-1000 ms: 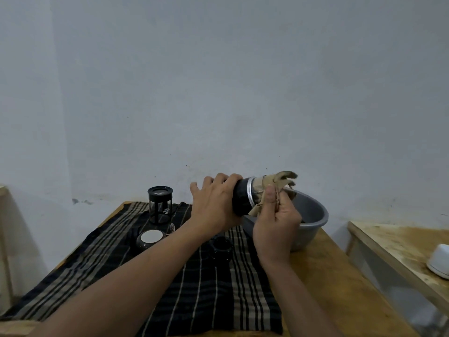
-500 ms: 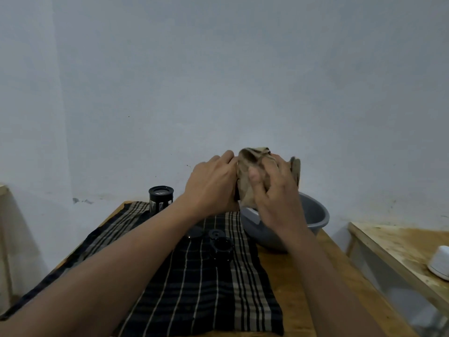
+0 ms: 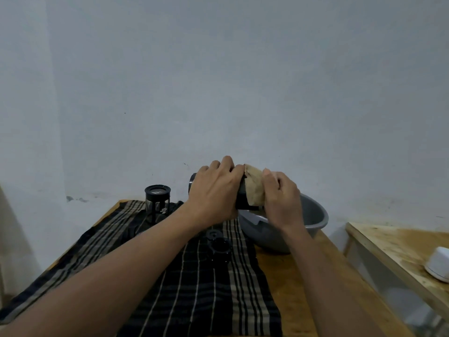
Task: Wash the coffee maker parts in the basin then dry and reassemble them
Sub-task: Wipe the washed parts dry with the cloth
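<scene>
- The black coffee maker part is held in the air between the two hands, over the near rim of the basin. Most of it is covered. Only a dark strip between the hands and a dark edge past the left knuckles show.
- A beige cloth covers the end of the part that faces the right hand. Its lower end is hidden behind that hand.
- The left hand grips the part, with fingers curled over its top. Its palm side is out of sight.
- The right hand clasps the cloth, fingers curled round it against the part's end.
- The grey basin sits just below and beyond the right hand. That hand and its wrist hide much of the inside, so what it holds cannot be told.
- Small black parts lie below the left wrist, dark against dark fabric and hard to make out.
- A glass beaker in a black frame stands upright, well apart to the left of the left hand.
- A striped cloth is spread under both forearms on a wooden table, whose bare wood shows beside the right forearm.
- Further right of the right hand is a second wooden surface. It carries a white object that the frame edge cuts off.
- A pale wall fills the view beyond both hands.
</scene>
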Demonstrator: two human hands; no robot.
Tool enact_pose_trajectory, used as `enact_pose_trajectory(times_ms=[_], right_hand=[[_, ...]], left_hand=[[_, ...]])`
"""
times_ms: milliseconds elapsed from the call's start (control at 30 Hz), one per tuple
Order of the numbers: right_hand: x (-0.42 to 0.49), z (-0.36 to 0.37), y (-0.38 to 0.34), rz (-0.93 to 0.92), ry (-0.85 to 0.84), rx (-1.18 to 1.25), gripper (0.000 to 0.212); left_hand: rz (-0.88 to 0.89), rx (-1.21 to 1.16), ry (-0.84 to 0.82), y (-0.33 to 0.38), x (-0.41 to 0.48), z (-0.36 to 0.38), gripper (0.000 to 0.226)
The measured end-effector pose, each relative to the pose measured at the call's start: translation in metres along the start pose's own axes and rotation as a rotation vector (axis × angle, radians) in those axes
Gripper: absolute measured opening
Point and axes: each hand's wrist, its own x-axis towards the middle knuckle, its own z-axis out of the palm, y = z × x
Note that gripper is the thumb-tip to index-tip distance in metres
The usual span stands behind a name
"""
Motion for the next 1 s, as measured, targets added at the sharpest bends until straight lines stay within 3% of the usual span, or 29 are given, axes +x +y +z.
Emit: enact_pose_trajectory(times_ms=[200,367,500,600,800,1000], right_hand=[[-0.010,0.006,0.016,-0.344,0.189,0.059,0.058],[-0.015,0.006,0.023,-0.415,0.180,0.088,0.079],[-0.019,0.010,0.030,-0.393,0.206,0.120,0.073],[-0.015,0.011,0.025,-0.430,0.236,0.106,0.052],[-0.009,0.015,0.014,-0.291,0.233,0.076,0.034],[-0.011,0.023,0.005,-0.226,0.248,0.004,0.056]], left_hand=[[-0.040,-0.261,-0.184,-0.005,0.005,-0.015,0.071],[0.005,-0.511,-0.358,-0.017,0.010,-0.021,0.061],[-0.010,-0.764,-0.556,-0.025,0.009,-0.021,0.056],[-0.144,-1.072,-0.654,-0.029,0.002,-0.014,0.051],[-0.431,-1.276,-0.507,-0.016,-0.004,0.004,0.053],[-0.554,-1.220,-0.346,0.004,0.000,0.014,0.050]])
